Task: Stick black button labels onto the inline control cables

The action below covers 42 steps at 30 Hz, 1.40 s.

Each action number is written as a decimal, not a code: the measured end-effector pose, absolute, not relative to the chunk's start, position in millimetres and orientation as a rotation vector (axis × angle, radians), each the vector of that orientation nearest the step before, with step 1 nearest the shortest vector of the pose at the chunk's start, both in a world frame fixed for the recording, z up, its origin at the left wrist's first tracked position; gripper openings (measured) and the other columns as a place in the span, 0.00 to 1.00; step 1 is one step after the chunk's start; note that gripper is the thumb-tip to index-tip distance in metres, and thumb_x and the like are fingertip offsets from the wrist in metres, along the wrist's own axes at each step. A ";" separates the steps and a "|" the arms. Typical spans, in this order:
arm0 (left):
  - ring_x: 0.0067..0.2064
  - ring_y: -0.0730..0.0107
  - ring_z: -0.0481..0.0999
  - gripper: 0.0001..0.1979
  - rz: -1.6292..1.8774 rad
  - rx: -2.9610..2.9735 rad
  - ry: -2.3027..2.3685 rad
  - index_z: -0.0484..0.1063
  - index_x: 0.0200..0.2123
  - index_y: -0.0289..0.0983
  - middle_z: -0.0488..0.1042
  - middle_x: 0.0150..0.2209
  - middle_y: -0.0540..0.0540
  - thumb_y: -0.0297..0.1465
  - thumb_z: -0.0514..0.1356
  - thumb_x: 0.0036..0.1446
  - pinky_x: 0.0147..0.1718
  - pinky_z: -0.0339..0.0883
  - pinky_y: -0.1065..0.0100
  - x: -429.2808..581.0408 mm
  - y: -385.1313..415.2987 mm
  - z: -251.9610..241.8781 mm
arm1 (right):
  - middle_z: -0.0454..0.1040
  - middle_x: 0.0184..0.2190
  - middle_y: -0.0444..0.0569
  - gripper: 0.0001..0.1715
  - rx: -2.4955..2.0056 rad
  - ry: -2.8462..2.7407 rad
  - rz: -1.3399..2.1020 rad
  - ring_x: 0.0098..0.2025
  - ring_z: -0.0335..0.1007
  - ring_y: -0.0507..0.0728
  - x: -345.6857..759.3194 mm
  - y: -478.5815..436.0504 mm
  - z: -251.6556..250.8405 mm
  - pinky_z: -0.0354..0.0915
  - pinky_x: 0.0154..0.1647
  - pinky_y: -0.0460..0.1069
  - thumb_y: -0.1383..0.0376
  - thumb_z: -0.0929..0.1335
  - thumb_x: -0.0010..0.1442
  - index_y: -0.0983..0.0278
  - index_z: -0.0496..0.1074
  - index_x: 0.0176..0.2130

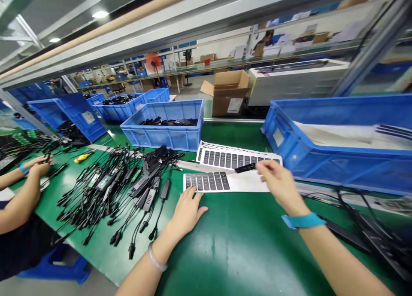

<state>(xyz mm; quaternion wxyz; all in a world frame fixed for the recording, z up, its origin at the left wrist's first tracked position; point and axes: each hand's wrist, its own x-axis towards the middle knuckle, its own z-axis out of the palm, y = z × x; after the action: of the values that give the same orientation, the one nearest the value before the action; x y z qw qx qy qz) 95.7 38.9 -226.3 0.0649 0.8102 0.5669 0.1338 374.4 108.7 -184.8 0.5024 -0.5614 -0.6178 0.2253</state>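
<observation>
Two hands, yours. The left hand [188, 210] rests with fingers spread at the near left edge of the front label sheet [247, 183]; the right hand [278, 182] pinches one black strip [245, 168] over that sheet's bare part. You count seven labels on it. One back sheet [278, 157] lies behind. Green surface [225, 244]: corded units [149, 198] at left, too tangled to count. Beyond: right blue bin [334, 165], middle blue bin [161, 138], one cardboard box [225, 100]. Farther into the room: one red fan [153, 62].
</observation>
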 end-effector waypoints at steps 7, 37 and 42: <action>0.49 0.34 0.68 0.14 0.451 1.905 2.391 0.67 0.44 0.19 0.66 0.44 0.22 0.25 0.58 0.58 0.44 0.64 0.44 53.4 49.0 -207.2 | 0.65 0.32 0.49 0.20 -1.059 -0.962 0.829 0.33 0.64 0.52 361.4 64.6 -129.0 0.62 0.29 0.45 0.55 0.75 0.51 0.64 0.69 0.34; 0.37 0.72 0.77 0.27 0.913 1.012 0.490 0.61 0.60 0.35 0.71 0.51 0.33 0.28 0.64 0.59 0.38 0.72 0.71 127.5 -15.0 -173.4 | 0.63 0.29 0.44 0.13 -0.891 -1.574 1.246 0.22 0.60 0.46 302.7 21.3 -133.9 0.61 0.19 0.41 0.59 0.68 0.63 0.66 0.65 0.35; 0.37 0.71 0.77 0.25 0.895 1.014 0.475 0.62 0.60 0.35 0.72 0.50 0.33 0.26 0.63 0.60 0.36 0.72 0.71 127.2 -15.1 -173.0 | 0.63 0.28 0.45 0.13 -0.915 -1.562 1.306 0.23 0.59 0.46 300.6 20.1 -136.1 0.61 0.19 0.40 0.59 0.69 0.62 0.67 0.66 0.35</action>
<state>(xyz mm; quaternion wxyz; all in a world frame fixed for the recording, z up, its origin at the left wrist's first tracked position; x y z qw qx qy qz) 127.2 -15.1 -173.0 0.7539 0.4645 0.2179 0.4102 300.6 20.1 -136.1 0.4392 -0.3682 -0.6286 0.5257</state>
